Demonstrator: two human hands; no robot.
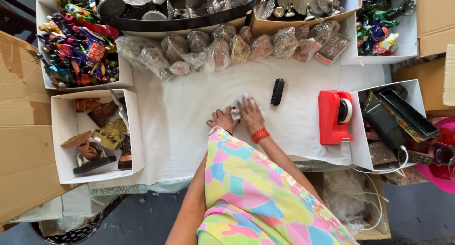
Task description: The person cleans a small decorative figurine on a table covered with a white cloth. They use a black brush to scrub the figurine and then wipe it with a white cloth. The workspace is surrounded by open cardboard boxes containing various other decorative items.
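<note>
Both hands work on a small white wrapped bundle [244,106] in the middle of the desk [189,122]. The right hand [251,114] presses flat on top of it; the left hand [222,119] has its grip closed on the near edge. I judge the wrapping is in progress; sealing needs the red tape dispenser [334,117] at the right.

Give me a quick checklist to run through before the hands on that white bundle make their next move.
1. Both hands on the small white bundle: left hand and right hand touch it: ok.
2. Bundle fully wrapped: cannot tell.
3. Red tape dispenser upright on the white cloth, right-hand side: ok.
4. Tape end free: cannot tell.
5. Black brush lies apart from the hands: ok.
</note>
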